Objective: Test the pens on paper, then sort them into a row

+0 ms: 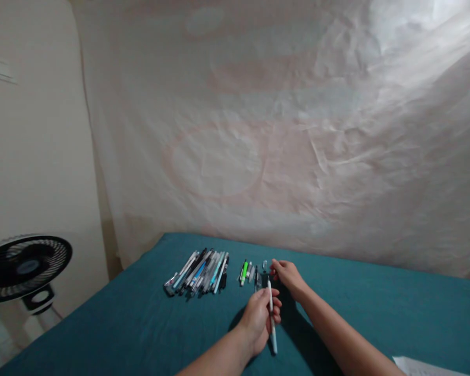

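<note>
In the head view, the left hand (256, 316) is closed around a white pen (273, 334), with the thumb along one side and the curled fingers on the other. The pen stands out from the fist, its narrow end pointing away from the person and its thicker end towards them, over the green cloth (141, 318). The right hand (290, 275) is just beyond it, to the right, with thumb and forefinger drawn together; I cannot tell whether anything small is pinched there (the fingertips are too tiny and dim to read). A small clear piece (265, 265) lies just beside those fingertips, and a small dark piece (264, 280) shows between the two hands.

As for progress, the work looks to be partway through: one pen is in hand and not set down. To the left lies a large bunch of pens (203, 274), laid roughly side by side and overlapping in places. Between it and the hands is a smaller scatter, with a bright green marker (244, 273), a grey piece (251, 272) and a slim dark pen (256, 280). Neither hand touches the large bunch or the green marker. Which of these are finished with and which are left, this single view does not settle; the white pen itself is clearly unfinished business, in my judgement.
</note>
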Motion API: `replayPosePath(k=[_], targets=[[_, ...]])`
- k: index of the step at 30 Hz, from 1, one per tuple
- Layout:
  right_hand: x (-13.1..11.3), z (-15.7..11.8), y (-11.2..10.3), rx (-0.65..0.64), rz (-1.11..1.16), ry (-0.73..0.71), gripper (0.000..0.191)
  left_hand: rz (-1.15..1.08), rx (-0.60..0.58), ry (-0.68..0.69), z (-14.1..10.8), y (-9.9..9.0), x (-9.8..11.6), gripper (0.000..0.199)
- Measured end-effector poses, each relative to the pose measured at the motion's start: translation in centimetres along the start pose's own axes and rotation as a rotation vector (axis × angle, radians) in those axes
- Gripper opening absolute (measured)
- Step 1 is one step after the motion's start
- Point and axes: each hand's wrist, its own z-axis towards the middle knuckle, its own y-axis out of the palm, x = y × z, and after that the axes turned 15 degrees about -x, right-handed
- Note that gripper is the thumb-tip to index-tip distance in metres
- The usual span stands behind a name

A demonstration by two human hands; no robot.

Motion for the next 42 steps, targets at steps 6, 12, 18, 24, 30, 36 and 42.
replayPosePath(k=[6,12,18,24,30,36,42], targets=[[-1.2,-3.9,-1.0,-0.346,0.215,0.005,0.037,-0.002,-0.028,-0.019,0.0,0.2,0.3,0.016],[-1.1,-3.7,-1.4,-0.356,0.507,-0.062,0.026,0.074,-0.083,-0.026,-0.1,0.1,0.1,0.018],[-0.5,0.3,-4.4,-0.013,0.59,-0.135,0.022,0.208,-0.135,-0.074,-0.4,0.1,0.0,0.024],[1.8,2.6,-3.4,0.041,0.467,0.046,0.022,0.188,-0.132,-0.09,-0.4,0.4,0.3,0.027],[2.4,3.8,-0.9,-0.018,0.239,0.197,0.021,0.133,-0.138,-0.075,-0.4,0.2,0.4,0.024],[1.9,3.3,-1.1,-0.043,0.15,0.206,0.025,0.06,-0.137,-0.046,-0.5,0.3,0.6,0.025],[0.2,-0.3,-1.9,-0.162,0.173,0.138,0.02,0.08,-0.043,0.212,-0.2,0.2,1.9,0.032]])
